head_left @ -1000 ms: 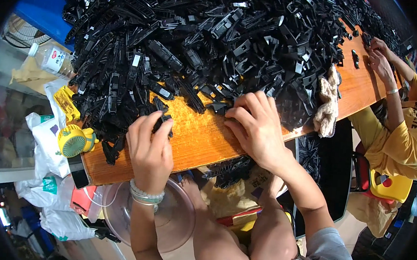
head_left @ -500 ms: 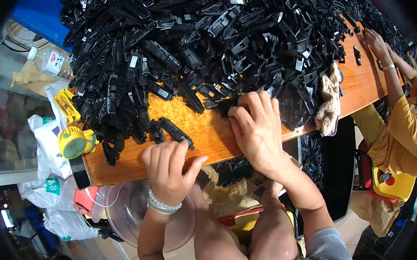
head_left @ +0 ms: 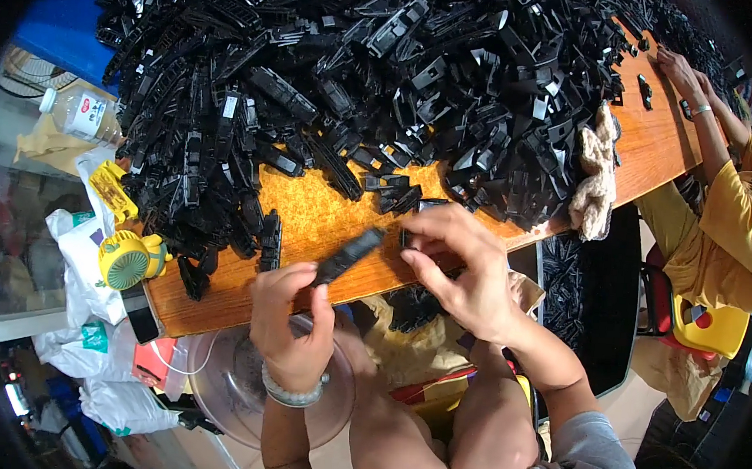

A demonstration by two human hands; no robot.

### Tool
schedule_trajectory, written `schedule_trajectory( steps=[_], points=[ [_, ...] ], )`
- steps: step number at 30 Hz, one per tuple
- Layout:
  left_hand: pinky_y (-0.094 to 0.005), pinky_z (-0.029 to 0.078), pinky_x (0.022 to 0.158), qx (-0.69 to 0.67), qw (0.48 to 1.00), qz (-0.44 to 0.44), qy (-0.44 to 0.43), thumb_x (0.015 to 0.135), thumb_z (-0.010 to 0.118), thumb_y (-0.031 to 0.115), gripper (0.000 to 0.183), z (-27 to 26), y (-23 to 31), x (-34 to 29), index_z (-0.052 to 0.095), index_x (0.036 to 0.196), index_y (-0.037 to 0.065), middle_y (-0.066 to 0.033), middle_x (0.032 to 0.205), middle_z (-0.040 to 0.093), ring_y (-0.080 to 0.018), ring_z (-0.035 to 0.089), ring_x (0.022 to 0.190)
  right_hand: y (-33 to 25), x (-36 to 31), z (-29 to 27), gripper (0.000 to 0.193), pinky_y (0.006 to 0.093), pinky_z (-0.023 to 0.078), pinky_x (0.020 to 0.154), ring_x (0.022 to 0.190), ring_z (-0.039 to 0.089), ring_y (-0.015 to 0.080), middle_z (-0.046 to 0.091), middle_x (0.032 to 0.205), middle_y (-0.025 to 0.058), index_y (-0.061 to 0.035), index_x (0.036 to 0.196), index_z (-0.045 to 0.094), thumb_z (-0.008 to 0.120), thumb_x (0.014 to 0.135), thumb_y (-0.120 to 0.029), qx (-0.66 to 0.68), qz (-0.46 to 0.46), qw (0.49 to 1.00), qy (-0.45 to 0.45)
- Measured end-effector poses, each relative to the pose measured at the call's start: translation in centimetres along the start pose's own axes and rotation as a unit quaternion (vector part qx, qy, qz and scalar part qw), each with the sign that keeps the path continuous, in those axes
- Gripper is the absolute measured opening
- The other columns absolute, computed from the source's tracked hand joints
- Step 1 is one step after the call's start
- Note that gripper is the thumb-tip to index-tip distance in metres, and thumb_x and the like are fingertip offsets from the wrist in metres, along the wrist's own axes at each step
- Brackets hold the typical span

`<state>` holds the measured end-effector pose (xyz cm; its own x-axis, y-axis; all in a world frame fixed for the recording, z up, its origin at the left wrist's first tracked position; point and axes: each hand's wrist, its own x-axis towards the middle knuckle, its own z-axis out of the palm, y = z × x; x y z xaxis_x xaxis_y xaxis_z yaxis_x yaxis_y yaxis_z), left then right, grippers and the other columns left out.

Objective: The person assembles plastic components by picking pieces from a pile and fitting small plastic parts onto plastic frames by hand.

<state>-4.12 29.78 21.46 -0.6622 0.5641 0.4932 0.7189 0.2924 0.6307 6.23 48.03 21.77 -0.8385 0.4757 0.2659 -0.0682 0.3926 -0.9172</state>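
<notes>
My left hand (head_left: 288, 311) holds a long black plastic part (head_left: 348, 255) by its lower end, just off the near edge of the wooden table (head_left: 307, 217). My right hand (head_left: 461, 267) pinches a small black plastic piece (head_left: 415, 228) close to the long part's upper end. A huge heap of black plastic parts (head_left: 361, 77) covers most of the table beyond my hands. A bead bracelet sits on my left wrist.
A clear plastic bowl (head_left: 226, 381) lies below the table by my left knee. A small yellow fan (head_left: 128, 259), a plastic bottle (head_left: 79, 114) and white bags (head_left: 83, 301) sit at the left. A cloth (head_left: 596, 176) lies on the table; another person in yellow (head_left: 727, 198) works at the right.
My left hand has drawn back from the pile to the table's near edge with a long black part. My right hand has shifted toward it, now pinching a small piece.
</notes>
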Motion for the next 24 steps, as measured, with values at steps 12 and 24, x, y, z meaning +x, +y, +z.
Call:
schedule_trajectory(
  steps=[12, 24],
  points=[
    [-0.0382, 0.048, 0.080, -0.018, 0.986, 0.048, -0.161, 0.081, 0.062, -0.006, 0.025, -1.2, -1.3, 1.4, 0.066, 0.105, -0.001, -0.0133, 0.101, 0.063, -0.0309, 0.058, 0.089, 0.9, 0.3, -0.5, 0.028, 0.0345, 0.050, 0.074, 0.081, 0.060, 0.0275, 0.062, 0.094, 0.0120, -0.0002, 0.102, 0.065, 0.075, 0.076, -0.002, -0.065, -0.123, 0.988, -0.070],
    [-0.0362, 0.051, 0.079, -0.026, 0.987, 0.058, -0.148, 0.079, 0.062, -0.010, 0.028, -0.7, -1.2, 1.3, 0.068, 0.105, -0.002, -0.0124, 0.100, 0.065, -0.0298, 0.061, 0.090, 0.9, 0.2, -0.5, 0.024, 0.0377, 0.044, 0.079, 0.088, 0.057, 0.0273, 0.062, 0.091, 0.0083, -0.0006, 0.092, 0.072, 0.078, 0.069, -0.004, -0.063, -0.059, 0.991, -0.101]
  ],
)
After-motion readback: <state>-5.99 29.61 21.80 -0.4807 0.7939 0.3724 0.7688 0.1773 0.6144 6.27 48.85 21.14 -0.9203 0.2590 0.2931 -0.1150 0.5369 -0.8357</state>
